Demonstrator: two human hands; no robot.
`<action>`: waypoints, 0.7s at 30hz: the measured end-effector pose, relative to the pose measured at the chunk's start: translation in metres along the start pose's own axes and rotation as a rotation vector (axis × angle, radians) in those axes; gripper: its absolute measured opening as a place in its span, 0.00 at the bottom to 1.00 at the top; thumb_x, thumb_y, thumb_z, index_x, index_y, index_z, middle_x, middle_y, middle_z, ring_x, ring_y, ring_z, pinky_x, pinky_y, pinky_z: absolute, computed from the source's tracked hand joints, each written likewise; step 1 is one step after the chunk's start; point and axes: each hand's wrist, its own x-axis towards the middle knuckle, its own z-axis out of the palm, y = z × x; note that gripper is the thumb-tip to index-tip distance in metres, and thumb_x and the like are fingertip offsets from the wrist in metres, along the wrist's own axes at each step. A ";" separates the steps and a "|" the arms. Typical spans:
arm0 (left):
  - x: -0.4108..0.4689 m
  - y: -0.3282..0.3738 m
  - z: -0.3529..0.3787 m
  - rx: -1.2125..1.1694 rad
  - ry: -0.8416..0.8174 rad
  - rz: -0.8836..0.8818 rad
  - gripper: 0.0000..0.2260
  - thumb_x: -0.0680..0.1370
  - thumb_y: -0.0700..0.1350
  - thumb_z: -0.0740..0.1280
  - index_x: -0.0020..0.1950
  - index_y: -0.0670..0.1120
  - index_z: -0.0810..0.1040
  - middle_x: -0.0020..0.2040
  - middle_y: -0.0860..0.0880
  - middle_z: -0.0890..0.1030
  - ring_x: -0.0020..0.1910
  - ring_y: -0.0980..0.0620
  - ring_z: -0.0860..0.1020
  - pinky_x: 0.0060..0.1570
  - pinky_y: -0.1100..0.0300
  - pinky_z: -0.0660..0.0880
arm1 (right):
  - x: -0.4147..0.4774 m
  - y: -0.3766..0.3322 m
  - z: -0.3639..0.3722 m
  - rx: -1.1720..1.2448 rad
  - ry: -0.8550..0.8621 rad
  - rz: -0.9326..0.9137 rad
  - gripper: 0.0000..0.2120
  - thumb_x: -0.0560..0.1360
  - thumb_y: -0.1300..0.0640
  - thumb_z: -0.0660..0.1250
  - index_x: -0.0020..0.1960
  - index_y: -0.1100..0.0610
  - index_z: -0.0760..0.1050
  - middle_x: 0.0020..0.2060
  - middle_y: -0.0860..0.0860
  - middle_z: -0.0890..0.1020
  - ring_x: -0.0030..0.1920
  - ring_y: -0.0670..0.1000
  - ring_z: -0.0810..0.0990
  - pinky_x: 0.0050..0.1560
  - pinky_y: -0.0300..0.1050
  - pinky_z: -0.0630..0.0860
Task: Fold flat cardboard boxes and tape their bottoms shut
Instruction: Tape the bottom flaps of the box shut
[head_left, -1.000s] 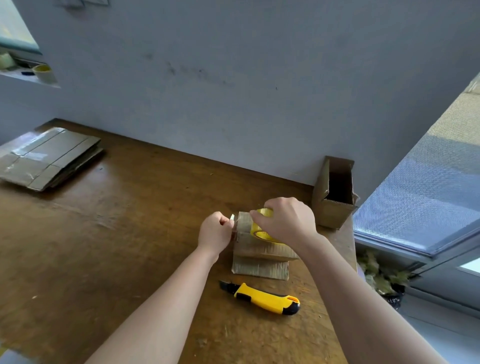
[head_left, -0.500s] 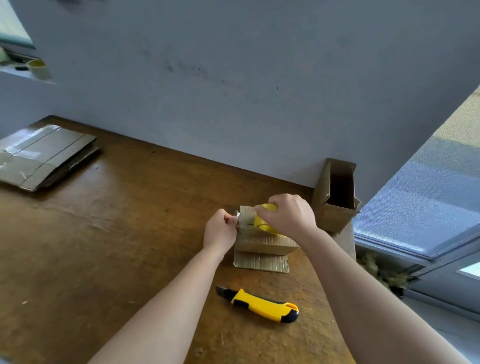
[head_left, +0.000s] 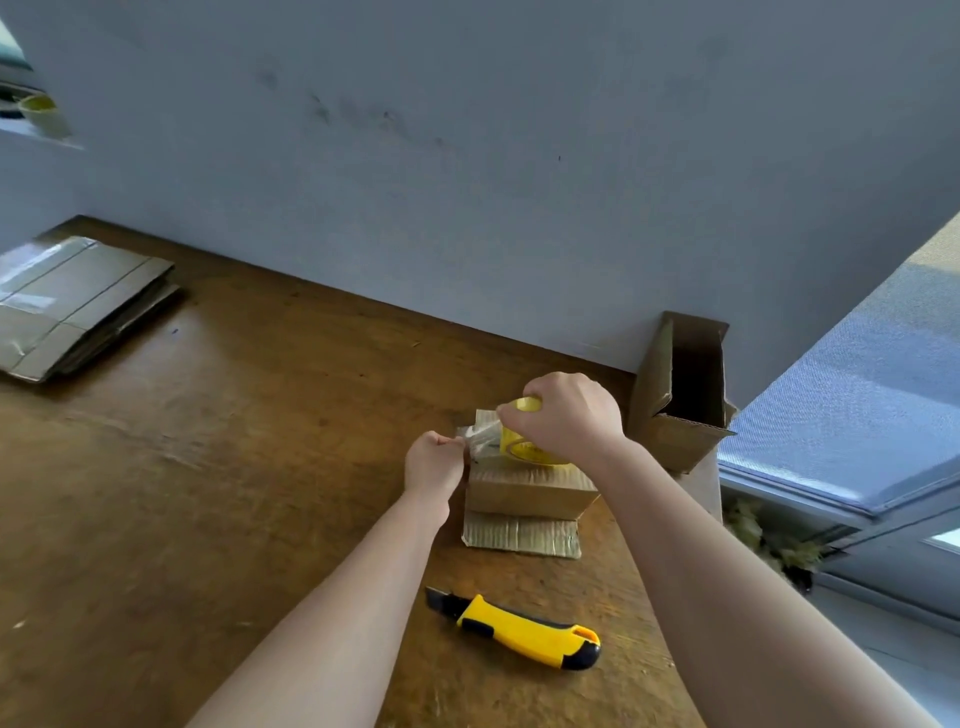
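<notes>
Under the right hand (head_left: 571, 415), which clenches a yellow roll of clear packing tape (head_left: 530, 452), sits the small brown cardboard box (head_left: 524, 493), folded and resting on the brown wooden table (head_left: 260, 441). Just left of that grip, the left hand (head_left: 434, 465) pinches the tape's free end (head_left: 480, 435). The strip is stretched between them, probably so it lies flat across the seam. Nearer the body than both grips lies a yellow-and-black utility knife (head_left: 524, 631), handy for cutting. Right of the roll stands an open brown carton (head_left: 680, 400), likely finished.
</notes>
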 end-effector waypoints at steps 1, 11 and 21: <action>0.002 -0.001 0.001 -0.022 -0.005 -0.010 0.05 0.78 0.42 0.64 0.45 0.42 0.76 0.45 0.44 0.79 0.44 0.48 0.76 0.41 0.54 0.73 | 0.001 0.000 0.000 0.005 -0.001 0.002 0.18 0.71 0.37 0.63 0.29 0.48 0.68 0.30 0.45 0.74 0.34 0.49 0.73 0.27 0.40 0.62; 0.004 0.007 0.006 -0.051 -0.111 -0.290 0.08 0.78 0.45 0.62 0.48 0.43 0.78 0.40 0.46 0.77 0.38 0.50 0.72 0.34 0.57 0.67 | 0.003 0.002 0.003 0.018 0.018 -0.011 0.16 0.71 0.37 0.64 0.32 0.48 0.70 0.28 0.44 0.73 0.31 0.47 0.71 0.27 0.38 0.60; -0.012 -0.004 0.003 0.363 0.193 0.544 0.14 0.79 0.39 0.62 0.65 0.46 0.73 0.57 0.47 0.80 0.57 0.48 0.78 0.53 0.57 0.76 | 0.002 0.001 0.004 0.034 0.055 0.016 0.18 0.69 0.38 0.65 0.29 0.48 0.68 0.26 0.43 0.71 0.30 0.47 0.70 0.27 0.39 0.59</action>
